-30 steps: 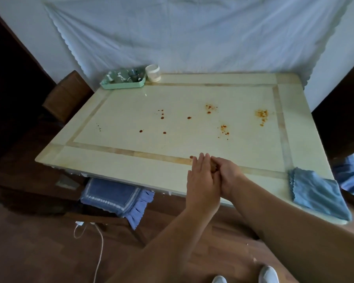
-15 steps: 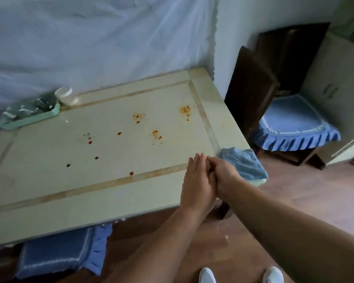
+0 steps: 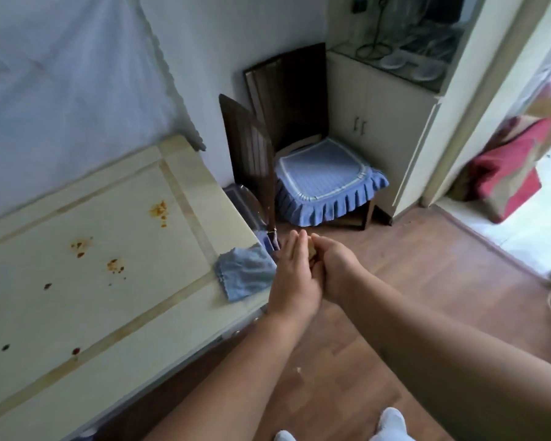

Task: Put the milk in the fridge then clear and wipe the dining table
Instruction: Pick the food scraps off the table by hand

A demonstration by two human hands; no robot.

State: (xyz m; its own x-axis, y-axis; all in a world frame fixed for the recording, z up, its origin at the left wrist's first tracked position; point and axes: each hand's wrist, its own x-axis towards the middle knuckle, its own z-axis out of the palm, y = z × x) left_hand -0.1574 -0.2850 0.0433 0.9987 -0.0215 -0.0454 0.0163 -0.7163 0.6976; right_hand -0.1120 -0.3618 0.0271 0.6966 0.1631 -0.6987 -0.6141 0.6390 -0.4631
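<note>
Both grips meet beyond the stained desk [image 3: 185, 198]'s corner, left hand [image 3: 295, 278] flat-fingered, right hand [image 3: 333, 265] curled round something small and brownish, a blue cloth [image 3: 242, 275] lying on that corner above wooden floor [image 3: 411, 256].

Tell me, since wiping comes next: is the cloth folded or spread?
Loosely bunched, neither. The cloth lies rumpled on the table corner, one edge overhanging.

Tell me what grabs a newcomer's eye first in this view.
The left hand and right hand pressed together at centre, cupping small brownish scraps. Left of them, the pale table dotted with reddish stains, a blue cloth at its corner.
</note>
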